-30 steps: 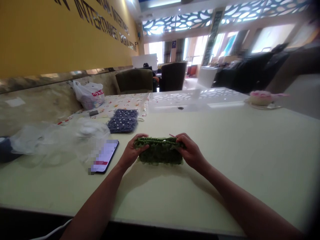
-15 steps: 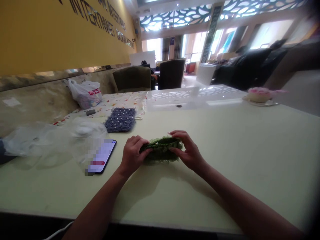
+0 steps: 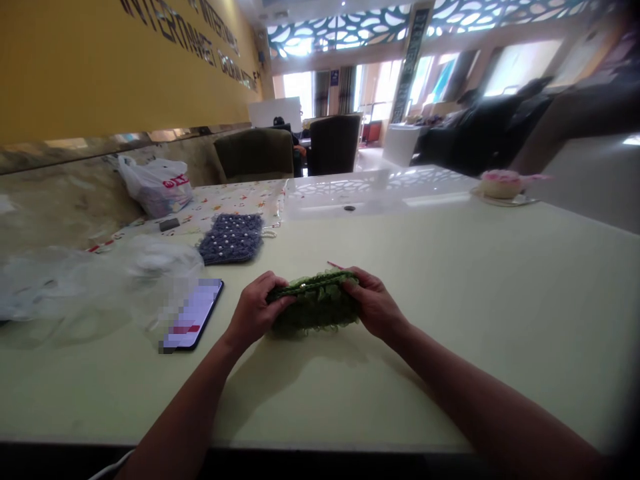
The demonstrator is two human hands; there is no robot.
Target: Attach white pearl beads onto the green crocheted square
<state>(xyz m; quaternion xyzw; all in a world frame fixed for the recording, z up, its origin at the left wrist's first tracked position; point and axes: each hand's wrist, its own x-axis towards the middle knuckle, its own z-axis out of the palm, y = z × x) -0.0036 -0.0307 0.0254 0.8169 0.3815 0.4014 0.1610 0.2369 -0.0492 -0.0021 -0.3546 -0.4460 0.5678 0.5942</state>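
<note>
Between my two hands hangs a green ruffled knitted pouch (image 3: 316,310), just above the table. Its top edge is drawn nearly flat and closed, and pale leafy frills show along it. My left hand (image 3: 257,307) pinches the left corner, thumb on the near side. At the other end my right hand (image 3: 377,303) grips the right corner with fingers wrapped behind it. A thin reddish stick (image 3: 335,265) juts out to the left from behind the right fingers; its other end is hidden.
Left of my hands lie a phone (image 3: 195,317) and crumpled clear plastic (image 3: 150,267). Behind them are a blue-grey beaded knitted bag (image 3: 233,239), a small dark block (image 3: 169,225) and a white carrier bag (image 3: 157,187). A pink-topped bowl (image 3: 503,185) stands far right on the pale table (image 3: 475,287).
The pouch's mouth, gaping before, is now pulled together. My right fingers have lowered and folded over its corner. The view has shifted slightly, moving the surroundings left.
</note>
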